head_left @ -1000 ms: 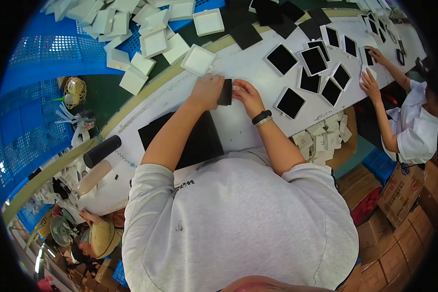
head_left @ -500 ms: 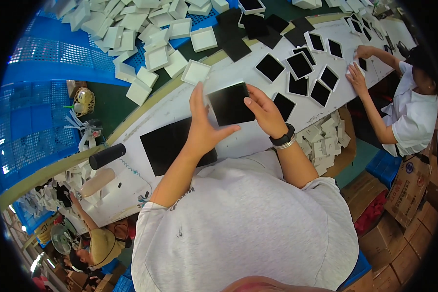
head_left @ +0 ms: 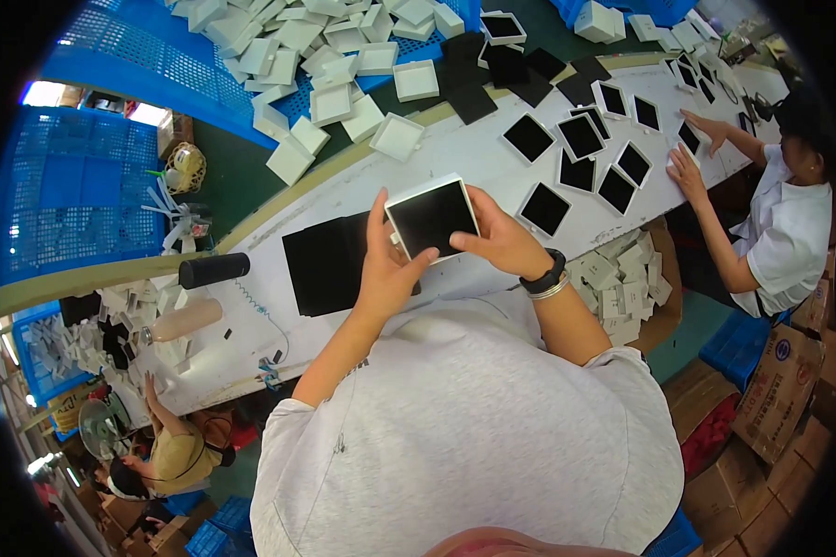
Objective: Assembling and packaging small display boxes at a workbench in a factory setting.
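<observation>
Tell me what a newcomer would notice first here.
The eye likely lands on the white box with a black face between the left hand and right hand, at the centre. Above, a heap of white boxes lies partly on blue mesh plastic. Rightward, more black-faced boxes dot the white table.

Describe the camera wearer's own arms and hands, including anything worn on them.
The left hand and right hand are ungloved. The right wrist wears a black band with a thin silvery bangle beside it; none shows on the left. Both arms have short, light grey sleeves, leaving the forearms bare.
</observation>
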The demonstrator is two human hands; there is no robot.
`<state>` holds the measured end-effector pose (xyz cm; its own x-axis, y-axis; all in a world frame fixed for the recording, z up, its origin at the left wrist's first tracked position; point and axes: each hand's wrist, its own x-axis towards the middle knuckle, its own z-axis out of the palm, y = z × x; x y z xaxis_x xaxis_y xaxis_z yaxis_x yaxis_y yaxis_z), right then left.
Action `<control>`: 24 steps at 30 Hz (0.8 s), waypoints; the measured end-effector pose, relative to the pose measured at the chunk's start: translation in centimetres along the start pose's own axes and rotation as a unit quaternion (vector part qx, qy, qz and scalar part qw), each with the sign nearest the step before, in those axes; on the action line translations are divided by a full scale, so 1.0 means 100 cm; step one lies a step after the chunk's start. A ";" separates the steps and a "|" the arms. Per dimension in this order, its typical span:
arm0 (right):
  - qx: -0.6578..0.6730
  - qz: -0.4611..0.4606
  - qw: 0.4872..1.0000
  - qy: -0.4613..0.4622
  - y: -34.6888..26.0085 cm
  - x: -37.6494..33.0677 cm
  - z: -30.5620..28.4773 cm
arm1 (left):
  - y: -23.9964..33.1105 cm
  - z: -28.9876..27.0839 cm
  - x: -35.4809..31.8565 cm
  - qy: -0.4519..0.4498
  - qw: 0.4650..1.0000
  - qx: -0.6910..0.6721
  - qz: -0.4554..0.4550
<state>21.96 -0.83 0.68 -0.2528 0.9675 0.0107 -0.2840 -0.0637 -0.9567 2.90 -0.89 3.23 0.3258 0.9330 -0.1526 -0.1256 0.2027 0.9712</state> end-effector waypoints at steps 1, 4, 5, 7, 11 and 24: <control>-0.001 -0.001 1.000 -0.002 0.001 -0.002 -0.001 | 0.000 -0.001 -0.002 0.001 1.000 0.000 0.002; -0.007 0.065 0.997 -0.027 0.012 -0.006 -0.006 | -0.001 0.001 -0.004 0.013 1.000 0.003 -0.019; -0.050 0.062 0.997 -0.009 0.016 -0.005 -0.005 | -0.004 0.002 -0.004 0.020 1.000 0.007 -0.020; -0.095 0.059 0.994 0.005 0.017 -0.006 -0.004 | -0.004 0.002 -0.003 0.030 0.999 0.008 -0.021; -0.024 0.128 0.991 0.031 0.017 -0.009 -0.004 | -0.011 -0.007 0.001 -0.022 0.998 0.015 -0.064; 0.197 0.391 0.880 0.182 0.107 -0.017 -0.065 | -0.058 -0.109 -0.013 0.172 0.795 0.581 0.022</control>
<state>25.40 -1.56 -11.45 -0.2214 0.6001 -0.7686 -0.4720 -0.7557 -0.4540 -7.03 -0.01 -4.24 0.0445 0.9983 0.0381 0.8863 -0.0571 0.4596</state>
